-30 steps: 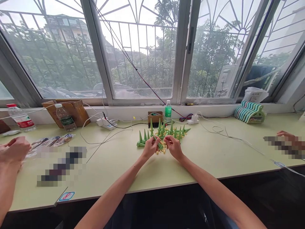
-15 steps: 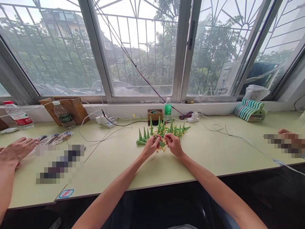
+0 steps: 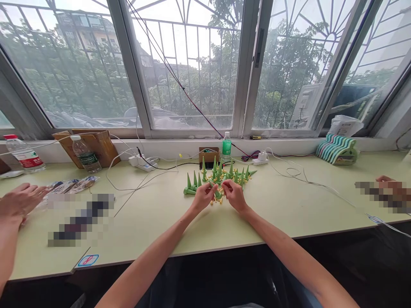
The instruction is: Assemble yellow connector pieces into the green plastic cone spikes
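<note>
My left hand [image 3: 204, 198] is closed around a green cone-shaped piece [image 3: 218, 195], tilted between thumb and fingers. Right beside it, my right hand [image 3: 235, 195] pinches at the cone's end; whatever lies between its fingertips is too small to make out. Beyond both hands stands a cluster of green pointed cones [image 3: 189, 181], several upright and some lying on their sides. Small yellow pieces [image 3: 220, 201] lie among the cones and just below my fingers.
Behind the cones are a small cardboard box [image 3: 205, 153] and a green-liquid bottle [image 3: 226, 147]. White power strips [image 3: 141, 162] and cables run along the back. Another person's hand [image 3: 24, 201] rests at the left, another hand [image 3: 387, 182] at the far right. Stacked hangers [image 3: 337, 149] stand back right.
My hands stay at nearly the same spot, with only small finger shifts around the green cone. The other person's hand at the left has moved slightly left.
</note>
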Demonstrator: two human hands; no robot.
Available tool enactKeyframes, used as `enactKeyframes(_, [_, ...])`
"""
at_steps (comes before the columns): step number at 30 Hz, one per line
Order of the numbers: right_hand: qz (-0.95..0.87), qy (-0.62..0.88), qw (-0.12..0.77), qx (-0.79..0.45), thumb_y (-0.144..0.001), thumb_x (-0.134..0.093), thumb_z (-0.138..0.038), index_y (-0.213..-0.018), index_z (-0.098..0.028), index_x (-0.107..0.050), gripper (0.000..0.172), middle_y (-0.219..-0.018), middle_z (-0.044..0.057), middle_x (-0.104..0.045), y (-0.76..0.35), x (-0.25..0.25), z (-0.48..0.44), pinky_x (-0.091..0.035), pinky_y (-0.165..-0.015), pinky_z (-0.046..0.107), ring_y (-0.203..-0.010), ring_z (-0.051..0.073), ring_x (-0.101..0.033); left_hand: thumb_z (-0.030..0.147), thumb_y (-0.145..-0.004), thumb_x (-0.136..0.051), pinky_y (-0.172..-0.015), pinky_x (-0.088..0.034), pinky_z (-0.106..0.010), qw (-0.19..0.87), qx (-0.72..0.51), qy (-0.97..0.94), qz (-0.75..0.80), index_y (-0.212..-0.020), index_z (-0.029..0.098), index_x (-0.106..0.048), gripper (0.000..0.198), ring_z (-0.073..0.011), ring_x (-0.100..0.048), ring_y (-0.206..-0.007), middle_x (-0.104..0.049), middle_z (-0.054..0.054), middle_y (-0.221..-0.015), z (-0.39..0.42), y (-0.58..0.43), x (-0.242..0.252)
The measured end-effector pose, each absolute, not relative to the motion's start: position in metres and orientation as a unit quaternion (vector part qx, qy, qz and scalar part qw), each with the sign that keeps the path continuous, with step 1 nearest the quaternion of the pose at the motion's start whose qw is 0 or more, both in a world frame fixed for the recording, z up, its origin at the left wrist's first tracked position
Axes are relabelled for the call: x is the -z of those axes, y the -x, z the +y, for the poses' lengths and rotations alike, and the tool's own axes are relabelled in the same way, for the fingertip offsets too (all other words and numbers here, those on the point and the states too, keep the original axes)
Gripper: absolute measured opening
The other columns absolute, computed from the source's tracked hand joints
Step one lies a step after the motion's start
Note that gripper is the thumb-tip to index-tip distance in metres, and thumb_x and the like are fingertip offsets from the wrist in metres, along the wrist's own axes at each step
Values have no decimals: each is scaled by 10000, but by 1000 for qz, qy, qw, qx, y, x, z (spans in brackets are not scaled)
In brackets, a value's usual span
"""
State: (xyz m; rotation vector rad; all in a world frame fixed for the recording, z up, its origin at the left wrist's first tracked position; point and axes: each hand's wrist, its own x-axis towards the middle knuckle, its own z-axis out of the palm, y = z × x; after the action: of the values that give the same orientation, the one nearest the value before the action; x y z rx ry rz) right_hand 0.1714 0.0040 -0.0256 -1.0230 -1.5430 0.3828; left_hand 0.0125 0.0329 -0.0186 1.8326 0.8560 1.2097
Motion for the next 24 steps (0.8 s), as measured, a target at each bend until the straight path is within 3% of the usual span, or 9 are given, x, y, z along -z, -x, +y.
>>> enactKeyframes(7, [-662,431,586,-179,-908,-480,-423,-818,-193,-569,262,-626,-7,-562,-170,23,2,-436,-502,243,-493,123,-495,531,-826,-568,-380,-358,-197,384,-483,-707,346,-699,175,-501,384,-87,-480,-381,-481,51,-477,34,-13,20])
enactKeyframes(17, [-663,437,587,-159,-909,-473,-390,-835,-192,-586,241,-669,4,-578,-172,29,7,-443,-519,238,-522,121,-499,433,-810,-617,-466,-460,-230,451,-451,-706,307,-915,164,-543,298,-123,-568,-491,-558,23,-568,28,-13,14])
enactKeyframes(24, [-658,429,591,-182,-909,-475,-426,-838,-197,-579,261,-654,3,-570,-172,28,6,-434,-482,240,-501,125,-505,451,-777,-649,-419,-391,-204,402,-469,-709,340,-741,171,-532,306,-101,-515,-432,-519,42,-509,31,-13,17])
